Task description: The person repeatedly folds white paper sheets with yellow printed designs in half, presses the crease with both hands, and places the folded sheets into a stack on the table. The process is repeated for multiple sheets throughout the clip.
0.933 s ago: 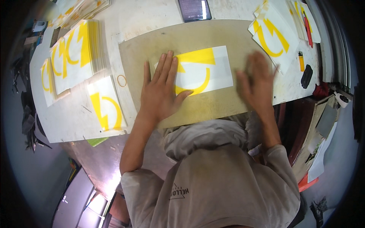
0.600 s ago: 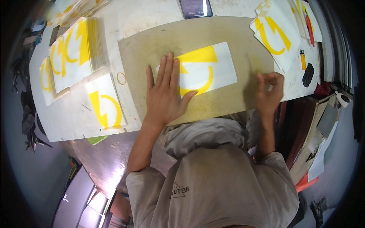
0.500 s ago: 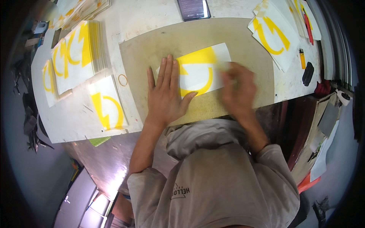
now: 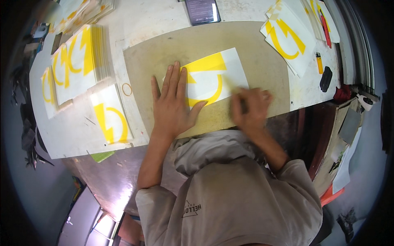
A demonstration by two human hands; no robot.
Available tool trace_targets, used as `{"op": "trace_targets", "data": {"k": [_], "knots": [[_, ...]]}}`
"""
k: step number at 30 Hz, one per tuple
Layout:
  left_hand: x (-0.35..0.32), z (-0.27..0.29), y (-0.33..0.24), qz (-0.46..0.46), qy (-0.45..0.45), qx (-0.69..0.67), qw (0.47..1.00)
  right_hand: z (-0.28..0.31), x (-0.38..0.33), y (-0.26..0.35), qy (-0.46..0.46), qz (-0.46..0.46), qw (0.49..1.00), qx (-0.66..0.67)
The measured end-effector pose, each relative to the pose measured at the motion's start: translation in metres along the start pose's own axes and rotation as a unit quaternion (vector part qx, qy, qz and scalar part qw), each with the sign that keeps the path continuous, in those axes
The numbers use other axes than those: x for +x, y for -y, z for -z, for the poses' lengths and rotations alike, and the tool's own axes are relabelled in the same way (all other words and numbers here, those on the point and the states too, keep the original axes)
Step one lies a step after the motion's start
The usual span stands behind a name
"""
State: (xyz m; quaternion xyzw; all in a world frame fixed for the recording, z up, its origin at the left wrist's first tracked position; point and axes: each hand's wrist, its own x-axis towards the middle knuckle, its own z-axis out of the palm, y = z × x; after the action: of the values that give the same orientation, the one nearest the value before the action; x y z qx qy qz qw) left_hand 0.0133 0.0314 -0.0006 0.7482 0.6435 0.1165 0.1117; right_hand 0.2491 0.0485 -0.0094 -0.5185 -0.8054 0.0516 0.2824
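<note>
A white sheet with a yellow curved sticker shape (image 4: 211, 76) lies on a tan board (image 4: 254, 53) on the worktable. My left hand (image 4: 172, 102) rests flat with fingers spread on the sheet's left end, pinning it down. My right hand (image 4: 250, 108) is blurred at the sheet's lower right corner, fingers curled; I cannot tell whether anything is in it.
Stacks of similar yellow-and-white sheets (image 4: 76, 61) lie at the left, one single sheet (image 4: 111, 117) nearer me, and another pile (image 4: 291, 35) at the upper right. A dark phone (image 4: 201, 8) lies at the far edge. A yellow lighter (image 4: 319, 62) and a black object (image 4: 326, 78) sit at the right.
My right hand swept from the board's right side across to the sheet, then back down to its lower right corner. My left hand stayed flat on the sheet.
</note>
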Motion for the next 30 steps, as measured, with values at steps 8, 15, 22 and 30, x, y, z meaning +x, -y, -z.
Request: {"op": "trace_targets", "data": {"k": [8, 15, 22, 30], "knots": [[0.01, 0.026, -0.024, 0.02, -0.036, -0.009, 0.999, 0.009, 0.016, 0.003, -0.008, 0.025, 0.997, 0.074], [0.08, 0.018, 0.036, -0.115, 0.194, -0.363, 0.904, -0.05, 0.02, 0.066, 0.004, 0.078, 0.991, 0.111], [0.077, 0.015, 0.037, -0.165, 0.177, -0.266, 0.933, -0.005, -0.009, 0.027, 0.014, 0.025, 0.992, 0.12], [0.023, 0.025, 0.011, -0.119, 0.009, -0.034, 0.992, 0.033, -0.066, 0.014, 0.072, 0.126, 0.978, 0.15]]}}
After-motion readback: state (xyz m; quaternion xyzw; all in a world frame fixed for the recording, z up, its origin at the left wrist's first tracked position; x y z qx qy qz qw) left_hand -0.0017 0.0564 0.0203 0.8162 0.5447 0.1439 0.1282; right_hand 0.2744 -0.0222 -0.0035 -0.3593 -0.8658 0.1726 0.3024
